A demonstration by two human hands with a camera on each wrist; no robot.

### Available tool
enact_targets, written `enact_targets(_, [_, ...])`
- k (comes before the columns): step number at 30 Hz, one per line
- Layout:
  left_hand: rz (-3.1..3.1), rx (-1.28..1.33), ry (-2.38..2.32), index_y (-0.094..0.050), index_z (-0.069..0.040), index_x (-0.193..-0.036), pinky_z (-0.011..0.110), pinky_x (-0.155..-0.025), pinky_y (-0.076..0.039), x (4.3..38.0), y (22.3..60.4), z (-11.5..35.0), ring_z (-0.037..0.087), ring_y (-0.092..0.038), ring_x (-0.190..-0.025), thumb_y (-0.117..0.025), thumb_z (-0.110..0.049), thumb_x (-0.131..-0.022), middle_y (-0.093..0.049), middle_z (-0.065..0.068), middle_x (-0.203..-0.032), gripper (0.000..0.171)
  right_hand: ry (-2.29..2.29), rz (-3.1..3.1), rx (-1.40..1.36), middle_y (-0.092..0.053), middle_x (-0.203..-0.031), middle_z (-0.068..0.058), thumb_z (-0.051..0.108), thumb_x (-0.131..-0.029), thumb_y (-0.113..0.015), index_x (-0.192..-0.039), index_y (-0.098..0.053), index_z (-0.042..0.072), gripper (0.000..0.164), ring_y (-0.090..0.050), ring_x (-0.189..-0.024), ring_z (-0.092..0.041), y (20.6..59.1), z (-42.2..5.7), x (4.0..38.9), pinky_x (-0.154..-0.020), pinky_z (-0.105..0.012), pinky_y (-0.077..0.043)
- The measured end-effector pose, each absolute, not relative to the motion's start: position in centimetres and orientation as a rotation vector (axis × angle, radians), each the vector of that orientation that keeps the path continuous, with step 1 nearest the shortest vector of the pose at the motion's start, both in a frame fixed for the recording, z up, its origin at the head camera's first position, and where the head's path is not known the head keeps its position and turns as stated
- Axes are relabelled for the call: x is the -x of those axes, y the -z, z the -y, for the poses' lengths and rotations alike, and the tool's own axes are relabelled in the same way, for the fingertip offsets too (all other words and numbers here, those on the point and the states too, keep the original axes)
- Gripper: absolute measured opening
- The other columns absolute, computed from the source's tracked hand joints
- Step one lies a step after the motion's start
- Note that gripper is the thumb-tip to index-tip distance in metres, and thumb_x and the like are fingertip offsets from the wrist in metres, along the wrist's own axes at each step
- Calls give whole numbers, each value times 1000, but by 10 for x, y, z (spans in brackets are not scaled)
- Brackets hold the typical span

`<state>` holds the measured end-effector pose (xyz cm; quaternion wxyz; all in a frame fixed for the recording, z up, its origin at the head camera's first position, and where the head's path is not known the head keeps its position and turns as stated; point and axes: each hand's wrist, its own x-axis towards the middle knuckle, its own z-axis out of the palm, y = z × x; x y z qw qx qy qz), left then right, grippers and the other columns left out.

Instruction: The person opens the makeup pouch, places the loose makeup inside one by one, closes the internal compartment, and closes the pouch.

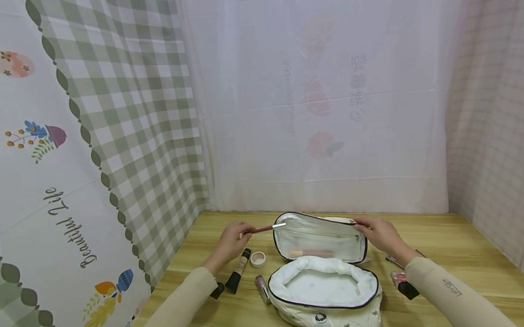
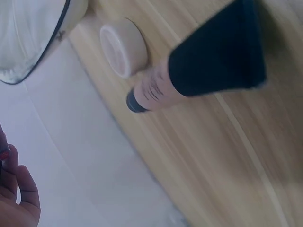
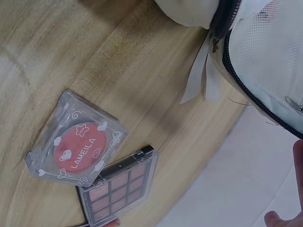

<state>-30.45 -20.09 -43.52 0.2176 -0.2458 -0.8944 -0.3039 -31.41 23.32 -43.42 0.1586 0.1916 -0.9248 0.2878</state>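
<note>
One slim stick [image 1: 267,229]: brown with a white end; held up above the table [image 1: 453,257]; points its white end at the open lid [image 1: 321,229], overlapping the left rim in the head view.
Left hand [image 1: 233,238]: pinches the stick's brown end between thumb and fingers; hovers near the lid's left side; shows only in part in the left wrist view.
Right hand [image 1: 378,230]: grips the lid's upper right corner.
Cosmetic bag [image 1: 346,323]: cream and quilted, with small dark bows; stands unzipped on the table; lined in white.
Mesh pocket [image 1: 328,243]: set inside the raised lid; holds a peach-and-brown stick [image 1: 313,253] lying along the bottom.
Black-and-beige tube [image 1: 238,272]: lies below the left hand; just beside a small round pot [image 1: 258,259].
Purple tube [image 1: 262,288]: lies just left of the bag.
Clear compact [image 3: 80,147]: marked LAMEILA on a red disc; rests on the table to the bag's right; overlaps a nine-pan palette [image 3: 118,187] in the right wrist view.
Checked curtain [image 1: 125,91]: green and white; hangs at the left.
</note>
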Motion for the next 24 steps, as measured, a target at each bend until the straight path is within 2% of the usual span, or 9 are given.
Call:
enact_targets(10, [2485, 772, 904, -76, -8, -103, 38, -81, -52, 306, 432, 176, 21, -63, -96, -70, -1, -90, -68, 2, -102, 16, -813, 2650, -536, -70, -109, -21, 16, -97, -63, -119, -70, -1, 28, -64, -104, -43, 434, -232, 313, -85, -59, -48])
enact_targets(19, [2468, 887, 778, -77, -10, -97, 32, -75, -51, 310, 427, 151, 17, -62, -88, -71, -3, -90, -67, 1, -95, 12, -813, 2654, -531, -71, -108, -20, 15, -97, -64, -119, -70, -1, 28, -64, -103, -42, 433, -231, 311, -84, -59, -48])
enact_targets(24, [2463, 921, 719, -78, -9, -100, 31, -74, -50, 313, 427, 141, 16, -61, -85, -72, -4, -89, -67, 2, -94, 13, -805, 2651, -537, -71, -109, -21, 15, -97, -64, -119, -70, -1, 27, -64, -103, -43, 434, -232, 311, -84, -59, -48])
